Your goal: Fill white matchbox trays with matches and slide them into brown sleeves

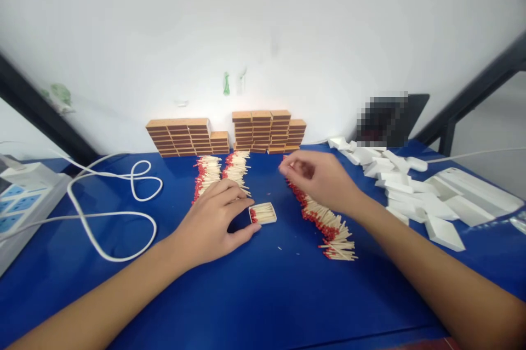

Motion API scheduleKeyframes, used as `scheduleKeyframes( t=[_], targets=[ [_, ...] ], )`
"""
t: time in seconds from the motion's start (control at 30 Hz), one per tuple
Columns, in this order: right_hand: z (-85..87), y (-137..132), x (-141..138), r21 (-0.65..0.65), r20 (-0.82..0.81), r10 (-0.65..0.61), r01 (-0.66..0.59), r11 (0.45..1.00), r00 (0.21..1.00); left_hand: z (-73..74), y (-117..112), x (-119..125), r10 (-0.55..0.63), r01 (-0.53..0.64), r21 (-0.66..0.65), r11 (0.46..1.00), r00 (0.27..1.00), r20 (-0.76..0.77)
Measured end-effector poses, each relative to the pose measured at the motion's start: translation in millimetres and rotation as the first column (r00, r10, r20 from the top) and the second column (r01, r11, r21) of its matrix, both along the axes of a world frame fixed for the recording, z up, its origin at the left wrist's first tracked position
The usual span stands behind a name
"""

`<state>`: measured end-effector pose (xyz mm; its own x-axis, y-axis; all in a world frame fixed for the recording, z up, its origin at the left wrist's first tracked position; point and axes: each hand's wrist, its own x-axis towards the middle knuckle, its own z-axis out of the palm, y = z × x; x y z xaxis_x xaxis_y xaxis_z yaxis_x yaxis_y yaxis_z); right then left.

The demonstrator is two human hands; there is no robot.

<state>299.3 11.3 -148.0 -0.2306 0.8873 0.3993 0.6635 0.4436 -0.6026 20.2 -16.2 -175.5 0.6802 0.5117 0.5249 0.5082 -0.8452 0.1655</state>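
forearms span the bottom, left hand parted round a match-filled tray, right hand pinched together, loose matches remaining mid-frame, matchboxes stacked above.

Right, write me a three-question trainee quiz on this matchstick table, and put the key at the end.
1. True or false: the small white tray between the hands is empty.
2. Which hand is nearer that tray?
3. Fill in: the stacked boxes at the back of the blue table stand in ____ separate groups.

Key:
1. False; it holds red-headed matches.
2. The left hand.
3. Two.
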Motion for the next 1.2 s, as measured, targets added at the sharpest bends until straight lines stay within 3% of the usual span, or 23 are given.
scheduleKeyframes(
  t=[0.07,0.1,0.17,0.2,0.3,0.43,0.63,0.77,0.93,1.2],
  targets=[
    [6.8,29.4,16.8,0.01,-0.193,-0.3,0.308,0.951,0.934,-2.9,-1.3,0.0,-0.001,0.001,-0.002,1.0,1.0,0.011],
    [10.3,45.2,24.8,-0.03,-0.27,-0.396,0.403,0.915,0.878,-4.3,-1.9,-0.1,-0.001,0.001,0.006,1.0,1.0,0.014],
    [17.1,74.6,37.0,-0.149,-0.343,-0.547,0.53,0.835,0.764,-6.4,-2.8,-0.1,0.022,-0.022,0.012,1.0,1.0,0.009],
    [19.8,86.8,40.4,-0.163,-0.341,-0.573,0.554,0.817,0.745,-6.9,-3.1,-0.1,0.025,-0.025,0.014,1.0,1.0,0.009],
    [23.5,110.6,39.7,-0.211,-0.319,-0.608,0.571,0.794,0.727,-6.2,-3.6,0.3,0.029,-0.03,0.018,0.999,0.999,0.015],
    [20.7,120.1,29.0,-0.283,-0.285,-0.624,0.558,0.78,0.727,-4.2,-3.4,0.9,0.023,-0.023,0.016,1.0,0.999,0.026],
    [22.2,121.8,25.7,-0.236,-0.279,-0.645,0.6,0.764,0.711,-5.4,-4.7,1.2,0.011,-0.011,-0.01,1.0,0.999,0.032],
    [28.2,125.4,16.0,-0.197,-0.271,-0.618,0.586,0.786,0.738,-6.2,-4.5,1.1,0.003,-0.002,-0.029,1.0,1.0,0.029],
    [38.7,128.2,0.2,-0.263,-0.277,-0.572,0.511,0.818,0.772,-3.7,-1.5,-0.8,0.014,-0.013,-0.011,1.0,0.999,0.043],
    [56.2,110.7,4.1,-0.358,-0.351,-0.581,0.468,0.808,0.735,6.0,0.5,-0.8,0.06,-0.079,0.129,0.989,0.988,0.142]
  ],
)
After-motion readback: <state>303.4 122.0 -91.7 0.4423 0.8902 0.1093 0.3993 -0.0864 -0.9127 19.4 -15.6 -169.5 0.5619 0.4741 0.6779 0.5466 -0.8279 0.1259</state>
